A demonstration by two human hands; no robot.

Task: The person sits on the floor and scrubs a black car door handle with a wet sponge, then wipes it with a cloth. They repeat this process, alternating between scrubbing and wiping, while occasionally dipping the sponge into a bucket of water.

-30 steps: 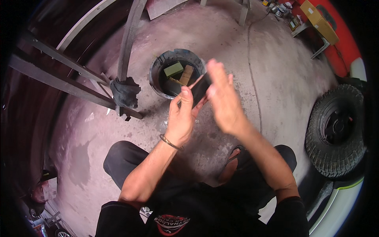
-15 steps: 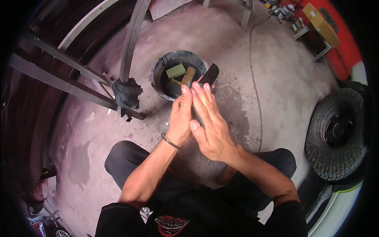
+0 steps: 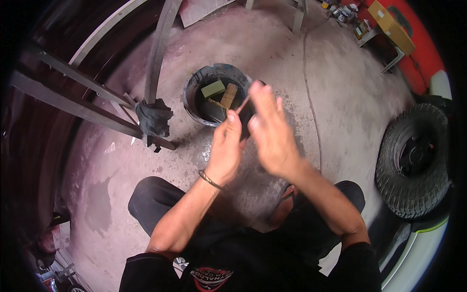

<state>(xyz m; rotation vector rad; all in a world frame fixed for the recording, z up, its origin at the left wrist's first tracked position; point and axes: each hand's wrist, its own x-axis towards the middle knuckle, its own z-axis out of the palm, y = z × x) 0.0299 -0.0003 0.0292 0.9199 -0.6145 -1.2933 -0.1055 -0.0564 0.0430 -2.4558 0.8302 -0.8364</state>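
Note:
In front of me, my left hand is closed, thumb on top, around a dark flat piece. What that piece is made of cannot be made out, as both hands cover much of it. Just to its right my right hand is blurred by motion, its fingers stretched out and a gap showing between the two hands. Beyond them stands a dark round tub with a worn rim. Inside it are a pale green block and a brown block in dark liquid.
A metal stand with a dark cloth on it rises at left. A cable runs along the stained floor. A wheel is at right. Far right, a cardboard box rests on a small stand.
My right hand has lifted away from the left and blurred, where the two were pressed together over the dark piece. The view has shifted slightly.

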